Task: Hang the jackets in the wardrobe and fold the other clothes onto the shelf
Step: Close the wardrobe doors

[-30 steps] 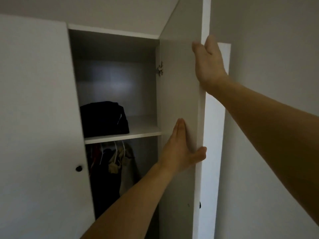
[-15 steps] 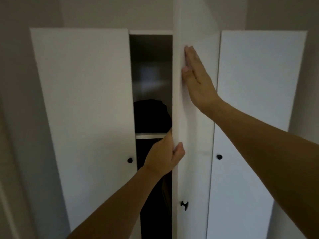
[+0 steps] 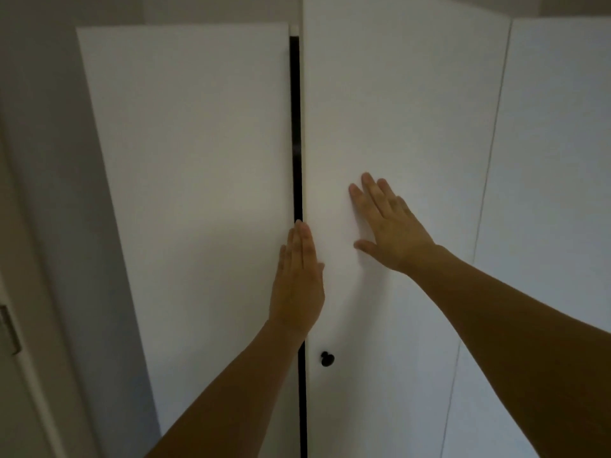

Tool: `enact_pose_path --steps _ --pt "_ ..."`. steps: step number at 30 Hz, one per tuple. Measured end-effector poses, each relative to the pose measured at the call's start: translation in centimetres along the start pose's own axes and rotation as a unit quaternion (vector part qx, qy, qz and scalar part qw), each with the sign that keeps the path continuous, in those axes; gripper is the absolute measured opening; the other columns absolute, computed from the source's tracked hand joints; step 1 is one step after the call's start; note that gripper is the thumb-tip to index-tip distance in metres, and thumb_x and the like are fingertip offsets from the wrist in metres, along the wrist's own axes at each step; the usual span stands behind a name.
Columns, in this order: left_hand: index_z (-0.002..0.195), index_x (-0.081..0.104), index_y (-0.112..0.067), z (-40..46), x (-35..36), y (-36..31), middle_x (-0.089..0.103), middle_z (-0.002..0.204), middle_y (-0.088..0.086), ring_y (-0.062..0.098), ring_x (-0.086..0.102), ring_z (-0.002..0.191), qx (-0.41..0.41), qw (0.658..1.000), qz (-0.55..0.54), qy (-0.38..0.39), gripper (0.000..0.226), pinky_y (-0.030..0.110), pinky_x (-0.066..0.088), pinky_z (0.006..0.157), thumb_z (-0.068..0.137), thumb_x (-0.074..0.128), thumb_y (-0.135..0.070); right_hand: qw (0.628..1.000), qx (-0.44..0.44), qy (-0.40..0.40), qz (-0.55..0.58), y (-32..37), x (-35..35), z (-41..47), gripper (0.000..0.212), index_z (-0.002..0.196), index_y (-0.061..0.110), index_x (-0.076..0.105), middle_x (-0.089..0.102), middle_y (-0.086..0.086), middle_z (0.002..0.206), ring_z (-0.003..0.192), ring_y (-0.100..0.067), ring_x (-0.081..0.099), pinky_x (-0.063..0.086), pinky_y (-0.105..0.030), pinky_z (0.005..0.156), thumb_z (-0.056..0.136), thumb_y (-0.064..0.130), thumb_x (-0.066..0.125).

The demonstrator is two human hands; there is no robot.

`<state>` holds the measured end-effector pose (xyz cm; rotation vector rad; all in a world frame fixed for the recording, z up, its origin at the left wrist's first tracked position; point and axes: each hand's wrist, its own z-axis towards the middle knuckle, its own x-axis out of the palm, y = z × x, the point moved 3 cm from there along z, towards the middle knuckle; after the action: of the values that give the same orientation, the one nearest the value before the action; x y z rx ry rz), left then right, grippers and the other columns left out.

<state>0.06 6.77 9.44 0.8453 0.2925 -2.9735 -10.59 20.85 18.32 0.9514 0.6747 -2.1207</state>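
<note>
The white wardrobe fills the view. Its middle door [image 3: 396, 127] stands almost shut, leaving a narrow dark gap [image 3: 295, 127] beside the left door [image 3: 198, 160]. My right hand [image 3: 386, 226] lies flat on the middle door with fingers spread. My left hand [image 3: 297, 282] has straight fingers together, pressed over the gap at the door edges. A black knob [image 3: 327, 359] sits low on the middle door. The clothes and the shelf inside are hidden behind the doors.
A third white door [image 3: 545, 193] is closed at the right. A grey wall [image 3: 49, 160] runs along the left, with a door frame and a metal hinge plate [image 3: 8, 328] at the left edge.
The middle door has swung from wide open to nearly shut, hiding the shelf and hanging clothes. My left hand let go of the door's edge and now lies flat; my right hand moved lower.
</note>
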Motion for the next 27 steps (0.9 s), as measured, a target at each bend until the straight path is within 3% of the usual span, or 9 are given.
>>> enact_pose_path --steps 4,8,15,23,27 --pt "0.152 0.0 -0.004 1.2 0.6 2.6 0.013 0.16 0.016 0.031 0.015 0.148 0.006 0.992 0.124 0.008 0.077 0.056 0.023 0.115 0.098 0.04 -0.041 1.0 0.001 -0.008 -0.03 -0.2 1.8 1.4 0.107 0.138 0.032 -0.038 -0.041 0.005 0.148 0.143 -0.023 -0.025 -0.003 -0.044 0.116 0.089 0.051 0.055" --pt "0.155 0.002 -0.014 2.2 1.8 4.0 0.006 0.162 0.011 0.03 0.01 0.149 0.012 0.985 0.169 0.031 0.075 0.066 0.023 0.11 0.099 0.038 -0.047 0.998 0.011 -0.008 -0.059 -0.6 3.1 2.4 0.103 0.142 0.028 -0.035 -0.037 0.001 0.152 0.143 -0.025 -0.028 -0.007 -0.045 0.117 0.09 0.054 0.051" --pt "0.155 -0.003 -0.021 4.2 4.1 6.2 -0.006 0.163 0.007 0.032 0.0 0.149 0.005 0.98 0.19 0.063 0.079 0.076 0.026 0.099 0.096 0.035 -0.057 0.996 0.035 0.014 -0.084 -1.1 5.9 4.0 0.112 0.143 0.028 -0.035 -0.043 0.001 0.149 0.137 -0.025 -0.038 -0.007 -0.057 0.114 0.084 0.063 0.053" --pt "0.152 -0.02 -0.021 6.7 7.4 9.0 -0.024 0.159 0.005 0.032 -0.019 0.146 0.009 0.971 0.214 0.102 0.106 0.082 0.012 0.098 0.08 0.031 -0.08 0.994 0.042 0.009 -0.104 -1.9 9.1 6.0 0.108 0.142 0.025 -0.037 -0.044 -0.003 0.148 0.137 -0.028 -0.038 -0.01 -0.061 0.112 0.085 0.067 0.045" --pt "0.153 -0.016 -0.018 7.4 8.3 9.6 -0.022 0.16 0.007 0.037 -0.019 0.146 0.016 0.969 0.231 0.091 0.108 0.084 0.008 0.097 0.079 0.029 -0.082 0.992 0.032 0.005 -0.119 -2.5 10.9 6.1 0.106 0.143 0.021 -0.036 -0.043 -0.008 0.149 0.138 -0.031 -0.037 -0.012 -0.059 0.113 0.085 0.072 0.037"
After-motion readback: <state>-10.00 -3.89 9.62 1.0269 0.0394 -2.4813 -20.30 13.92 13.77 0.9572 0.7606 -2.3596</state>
